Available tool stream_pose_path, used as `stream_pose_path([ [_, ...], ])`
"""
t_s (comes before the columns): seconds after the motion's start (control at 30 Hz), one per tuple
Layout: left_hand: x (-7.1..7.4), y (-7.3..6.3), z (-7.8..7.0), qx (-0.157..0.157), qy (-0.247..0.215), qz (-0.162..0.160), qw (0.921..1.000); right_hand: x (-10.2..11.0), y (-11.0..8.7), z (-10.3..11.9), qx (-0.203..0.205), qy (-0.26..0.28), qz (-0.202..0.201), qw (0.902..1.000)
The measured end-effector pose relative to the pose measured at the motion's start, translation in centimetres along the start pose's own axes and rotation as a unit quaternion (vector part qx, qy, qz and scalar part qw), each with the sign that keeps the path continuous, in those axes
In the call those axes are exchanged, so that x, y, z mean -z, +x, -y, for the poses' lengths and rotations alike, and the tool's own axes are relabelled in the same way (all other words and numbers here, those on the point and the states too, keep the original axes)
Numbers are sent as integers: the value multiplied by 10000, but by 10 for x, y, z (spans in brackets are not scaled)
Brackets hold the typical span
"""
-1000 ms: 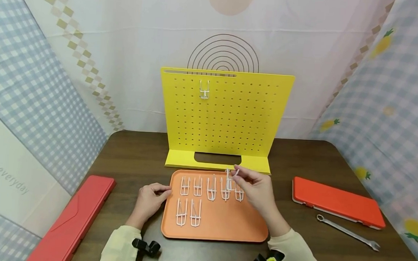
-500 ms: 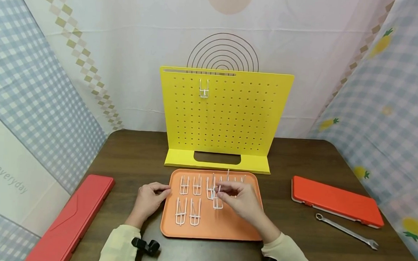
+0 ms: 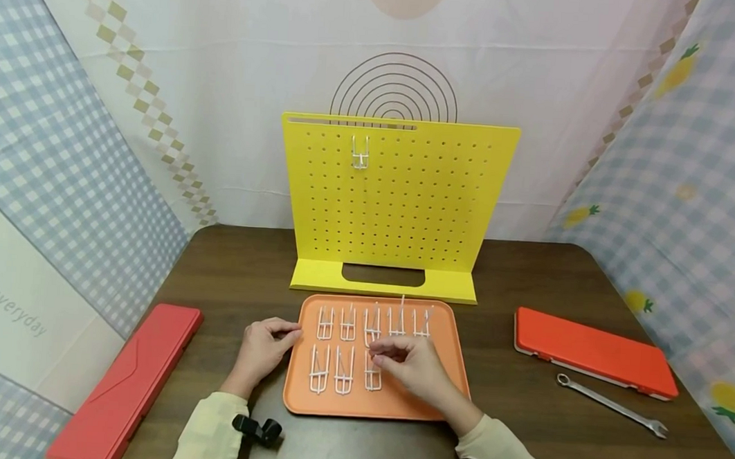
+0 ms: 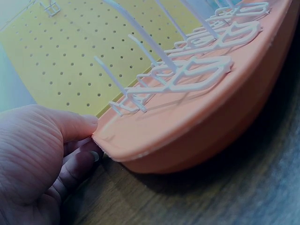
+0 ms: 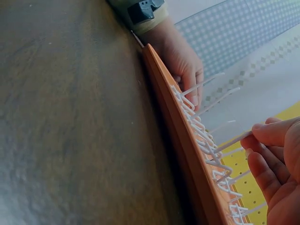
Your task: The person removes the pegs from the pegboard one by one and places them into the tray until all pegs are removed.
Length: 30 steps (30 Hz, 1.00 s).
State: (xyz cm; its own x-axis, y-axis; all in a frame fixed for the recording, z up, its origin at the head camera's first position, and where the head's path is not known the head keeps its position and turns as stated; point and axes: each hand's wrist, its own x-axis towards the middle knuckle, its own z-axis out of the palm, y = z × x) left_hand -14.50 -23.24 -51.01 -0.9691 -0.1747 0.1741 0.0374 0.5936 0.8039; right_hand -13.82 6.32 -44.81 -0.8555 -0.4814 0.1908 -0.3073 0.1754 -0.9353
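Over the front middle of the orange tray (image 3: 408, 406), my right hand (image 3: 421, 371) pinches the upright prong of a white wire pegboard hook (image 3: 373, 381). The right wrist view shows that prong (image 5: 233, 141) between thumb and fingertips, with the hook's wire frame low at the tray. My left hand (image 3: 261, 352) grips the tray's left edge, thumb over the rim (image 4: 105, 145) and fingers below it. Several similar hooks (image 3: 344, 379) lie in two rows on the tray, prongs pointing up. One more hook (image 3: 360, 161) hangs high on the yellow pegboard (image 3: 400, 210).
Directly behind the tray stands the pegboard's foot (image 3: 321, 275). A closed red case (image 3: 128, 390) lies at the left, and an orange-red case (image 3: 592, 352) at the right with a wrench (image 3: 610, 406) in front of it. Patterned cloth (image 3: 254, 133) surrounds the dark wooden table (image 3: 228, 271).
My right hand has carried the hook from the back row leftward and toward me, down to the front row beside two other hooks. The left hand stays at the tray's edge.
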Motion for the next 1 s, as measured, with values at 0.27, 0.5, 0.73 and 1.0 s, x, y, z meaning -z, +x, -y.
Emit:
stream_pose_path([
  [0.27, -1, 0, 0, 3, -13, 16, 10000, 1, -1, 2, -182, -168, -30, 9997],
  [0.5, -1, 1, 1, -22, 24, 17, 10000, 1, 0, -3, -203, -248, 8, 9995],
  [0.73, 1, 0, -1, 18, 55, 26, 10000, -1, 4, -29, -263, -257, 8, 9993],
  [1.0, 1, 0, -2, 33, 8, 50, 10000, 0, 4, -35, -77, -258, 100, 9996],
])
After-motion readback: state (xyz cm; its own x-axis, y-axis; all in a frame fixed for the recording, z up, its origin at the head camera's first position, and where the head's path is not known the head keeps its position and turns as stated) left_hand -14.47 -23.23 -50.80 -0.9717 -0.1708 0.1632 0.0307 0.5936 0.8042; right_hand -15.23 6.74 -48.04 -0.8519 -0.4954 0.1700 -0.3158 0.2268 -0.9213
